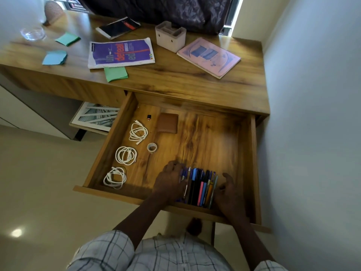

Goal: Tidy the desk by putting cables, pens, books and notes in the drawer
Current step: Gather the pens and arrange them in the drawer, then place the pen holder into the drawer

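Observation:
The wooden drawer (247, 153) stands pulled out under the desk (175, 79). Inside lie three coiled white cables (126, 155) along its left side and a row of several pens (199, 187) near the front. My left hand (171, 179) rests against the left side of the pen row, fingers touching the blue pens. My right hand (229, 189) sits at the row's right side, fingers loosely curled, holding nothing. On the desk lie a purple book (121, 52), a pink notebook (209, 56), a dark book (118, 27) and green and blue sticky notes (115, 73).
A brown wallet (167, 123), a tape roll (152, 147) and a small black adapter (149, 117) also lie in the drawer. A white pen holder (171, 36) and a glass bowl (33, 33) stand on the desk. A wall runs close on the right.

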